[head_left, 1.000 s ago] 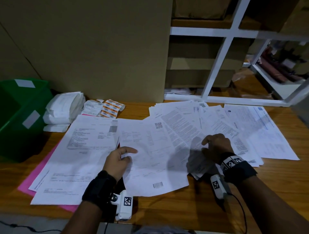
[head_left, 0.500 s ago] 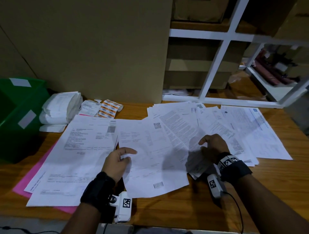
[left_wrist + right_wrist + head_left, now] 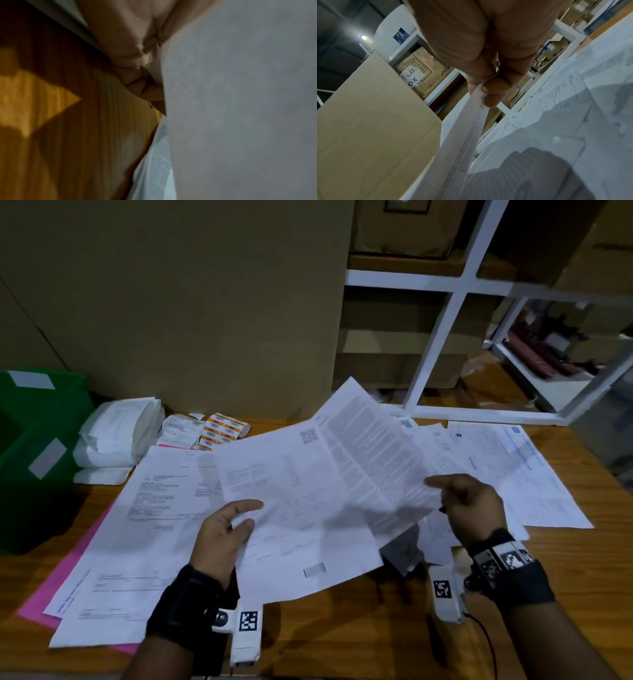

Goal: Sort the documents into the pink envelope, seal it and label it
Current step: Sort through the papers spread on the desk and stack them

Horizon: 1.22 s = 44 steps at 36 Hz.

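R hand: a dense-text sheet is pinched at its near edge betw. thumb and fingers, and is held tilted up off the worktop. L hand: a barcoded sheet is held at its left edge, thumb on top, fingers curled beneath; its far part is overlapped by the dense-text sheet. Under and to the right, more loose documents are spread flat. To the left, another pile of sheets lies on the pink envelope, of which only the left and near margins are seen. Beyond that, folded white paper bundles and orange label strips are seen near a cardboard box; a green bin stands far left.
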{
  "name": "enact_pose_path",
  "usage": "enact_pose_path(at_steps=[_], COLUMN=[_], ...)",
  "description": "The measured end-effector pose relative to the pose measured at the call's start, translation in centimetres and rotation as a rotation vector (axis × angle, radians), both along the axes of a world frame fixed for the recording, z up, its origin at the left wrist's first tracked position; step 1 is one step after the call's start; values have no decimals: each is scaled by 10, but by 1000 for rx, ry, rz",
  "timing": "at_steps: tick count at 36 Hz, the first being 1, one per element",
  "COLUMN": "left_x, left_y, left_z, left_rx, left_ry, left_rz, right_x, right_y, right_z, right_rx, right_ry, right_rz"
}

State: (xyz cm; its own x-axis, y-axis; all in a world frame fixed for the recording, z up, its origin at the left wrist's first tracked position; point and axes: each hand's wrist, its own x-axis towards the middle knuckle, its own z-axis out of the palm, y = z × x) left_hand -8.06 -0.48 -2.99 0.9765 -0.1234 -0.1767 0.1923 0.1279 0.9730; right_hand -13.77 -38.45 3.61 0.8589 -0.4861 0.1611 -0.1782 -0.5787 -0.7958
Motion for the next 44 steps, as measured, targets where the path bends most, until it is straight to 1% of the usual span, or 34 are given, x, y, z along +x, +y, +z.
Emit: enact_pose_path(at_steps=[2, 3, 7, 9, 11, 12, 14, 16, 21, 26, 29, 31, 33, 34, 36, 39, 41, 44], left_x=[0, 0, 6, 9, 12, 14, 16, 17, 18, 15, 12, 10, 8, 6, 3, -9, -17, -24], left_y=[-4, -6, -10, -10, -10, -11, -12, -13, -14, -7, -8, -12, -15, -16, -12, -1, 5, 5], left_z=[8, 11, 12, 9, 7, 6, 7, 8, 12, 24, 36, 40, 43, 44, 47, 49, 48, 46], left_rx=[-158, -199, -248, -202, -87, -21, 52, 79, 65, 114, 179, 226, 274, 290, 302, 331, 374, 508], left_ry=[80, 100, 126, 100, 42, 14, -15, -22, -25, -113, -163, -215, -262, -279, -304, -306, -301, -281], left_rz=[24, 33, 39, 5, -44, -66, -108, -140, -206, -247, -293, -306, -320, -320, -294, -236, -192, -158], right_x=[-4, -7, -15, -18, -20, -21, -23, -25, -30, -26, -16, -10, -5, -2, 2, 10, 14, 14], right_y=[9, 13, 25, 32, 43, 50, 62, 71, 83, 79, 77, 78, 80, 81, 82, 84, 89, 100], right_z=[-5, -8, -20, -22, -22, -21, -17, -15, -17, -12, -8, -6, -1, 2, 2, -2, -7, -16], right_rx=[49, 73, 126, 148, 185, 230, 338, 391, 468, 636, 579, 439, 246, 180, 169, 238, 217, 176], right_ry=[-3, -6, -5, -6, -24, -36, -68, -86, -110, -90, -12, 42, 82, 79, 31, -26, -14, 43], right_rz=[21, 39, 77, 104, 131, 135, 139, 151, 220, 316, 453, 550, 597, 609, 619, 609, 629, 690])
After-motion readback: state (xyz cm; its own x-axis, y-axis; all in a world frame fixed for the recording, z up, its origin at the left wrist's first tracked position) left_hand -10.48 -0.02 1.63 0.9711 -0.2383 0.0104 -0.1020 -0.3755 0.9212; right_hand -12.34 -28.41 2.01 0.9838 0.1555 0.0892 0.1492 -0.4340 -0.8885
